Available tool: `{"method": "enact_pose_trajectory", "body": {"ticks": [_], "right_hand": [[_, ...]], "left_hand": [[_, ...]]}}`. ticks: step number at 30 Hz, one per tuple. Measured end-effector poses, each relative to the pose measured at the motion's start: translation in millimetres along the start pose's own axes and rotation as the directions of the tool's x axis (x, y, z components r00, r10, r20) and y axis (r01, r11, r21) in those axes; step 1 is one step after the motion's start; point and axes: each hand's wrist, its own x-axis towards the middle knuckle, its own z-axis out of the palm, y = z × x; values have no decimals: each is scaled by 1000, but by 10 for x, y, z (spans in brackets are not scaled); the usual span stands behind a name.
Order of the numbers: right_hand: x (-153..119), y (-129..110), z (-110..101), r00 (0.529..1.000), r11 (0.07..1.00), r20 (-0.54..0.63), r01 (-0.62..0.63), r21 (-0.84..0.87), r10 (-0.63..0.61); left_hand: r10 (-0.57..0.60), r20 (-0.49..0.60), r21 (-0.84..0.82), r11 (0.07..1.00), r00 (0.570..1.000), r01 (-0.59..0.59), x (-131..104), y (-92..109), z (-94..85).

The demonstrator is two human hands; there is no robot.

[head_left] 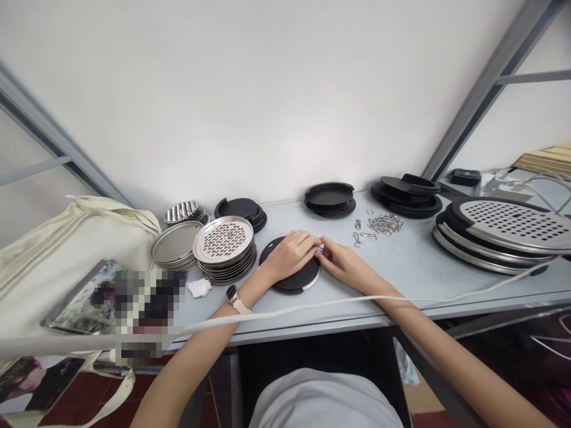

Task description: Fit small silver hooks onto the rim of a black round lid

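A black round plate with a silver edge at its lower right lies at the front of the table. My left hand rests over it, palm down, fingers curled in at its right edge. My right hand meets those fingertips there, thumb and fingers pinched at a small metal clip, mostly hidden. Left of the plate stands a stack of metal grater discs. Several loose metal clips lie in a pile beyond my right hand.
Plain metal discs, black holders and more black parts line the back. Large black-rimmed graters are stacked at right. A white cable crosses in front of my forearms. A cream bag is at left.
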Motion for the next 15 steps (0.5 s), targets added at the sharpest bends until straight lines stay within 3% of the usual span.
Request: {"method": "enact_pose_trajectory", "body": {"ticks": [5, 12, 15], "right_hand": [[2, 7, -2, 999, 999, -39, -12, -46, 10], [3, 52, 7, 986, 982, -115, -132, -133, 116], [-1, 34, 2, 984, 986, -128, -140, -95, 127]], "left_hand": [[-26, 5, 27, 999, 1000, 26, 4, 12, -18], [-124, -53, 0, 992, 991, 124, 4, -6, -19], [-145, -55, -15, 989, 988, 144, 3, -8, -19]]}}
